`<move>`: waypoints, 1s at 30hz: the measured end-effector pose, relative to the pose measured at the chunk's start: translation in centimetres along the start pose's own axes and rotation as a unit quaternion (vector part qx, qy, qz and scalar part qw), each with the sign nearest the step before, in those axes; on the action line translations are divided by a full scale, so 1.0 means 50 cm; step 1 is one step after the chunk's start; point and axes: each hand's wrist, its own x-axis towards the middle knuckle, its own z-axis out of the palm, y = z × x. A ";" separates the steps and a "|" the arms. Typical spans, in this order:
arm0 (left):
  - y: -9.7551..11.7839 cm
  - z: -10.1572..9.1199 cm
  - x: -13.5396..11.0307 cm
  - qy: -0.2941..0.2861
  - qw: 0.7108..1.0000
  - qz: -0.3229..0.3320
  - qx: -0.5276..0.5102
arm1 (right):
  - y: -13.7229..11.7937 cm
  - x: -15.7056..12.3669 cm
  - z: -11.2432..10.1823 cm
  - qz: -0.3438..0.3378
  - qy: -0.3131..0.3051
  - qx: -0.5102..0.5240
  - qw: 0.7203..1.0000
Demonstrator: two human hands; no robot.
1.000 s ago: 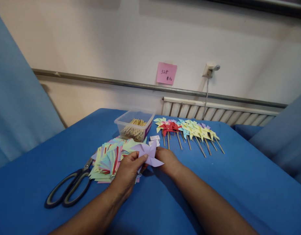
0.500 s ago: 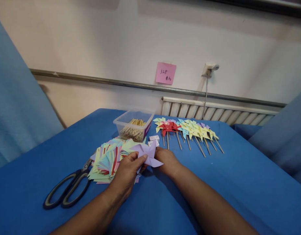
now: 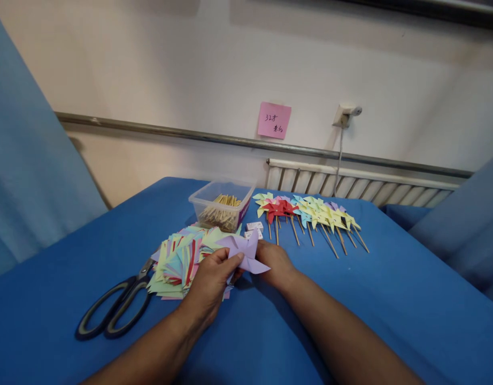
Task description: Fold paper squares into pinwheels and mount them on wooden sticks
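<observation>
Pinched between thumb and fingers of my left hand (image 3: 214, 275) is a lilac paper pinwheel (image 3: 249, 250), its pointed blades spread and facing me. Close behind its right side, my right hand (image 3: 277, 264) is curled, with its fingertips hidden by the paper; what they grip cannot be made out. A loose pile of coloured paper pieces (image 3: 176, 262) lies just beyond and left of my left hand. Two small white boxes (image 3: 254, 226) sit behind the pinwheel. Large dark-handled scissors (image 3: 122, 305) rest left of the pile, blades toward the paper.
A clear plastic tub (image 3: 206, 197) of short wooden sticks (image 3: 224, 211) stands behind the paper pile. Several finished pinwheels on sticks (image 3: 318, 214) lie at the back right of the blue-covered table (image 3: 391, 299). A radiator (image 3: 351, 184) and wall are beyond.
The view has shifted slightly, so everything sits a little further right. Both hands keep nearly the same hold and position around the lilac pinwheel.
</observation>
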 end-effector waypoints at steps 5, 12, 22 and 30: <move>-0.001 0.001 0.000 0.001 1.000 0.006 0.009 | 0.002 0.006 0.004 0.000 -0.012 0.011 1.000; 0.001 0.002 0.001 0.008 1.000 -0.002 0.011 | 0.003 0.013 0.012 0.009 -0.021 0.005 1.000; 0.000 0.003 0.000 0.007 1.000 -0.006 0.017 | -0.003 0.013 0.015 0.050 -0.015 -0.019 0.998; -0.003 0.001 -0.001 0.000 1.000 -0.002 0.002 | -0.005 0.010 0.013 0.057 -0.007 -0.019 0.998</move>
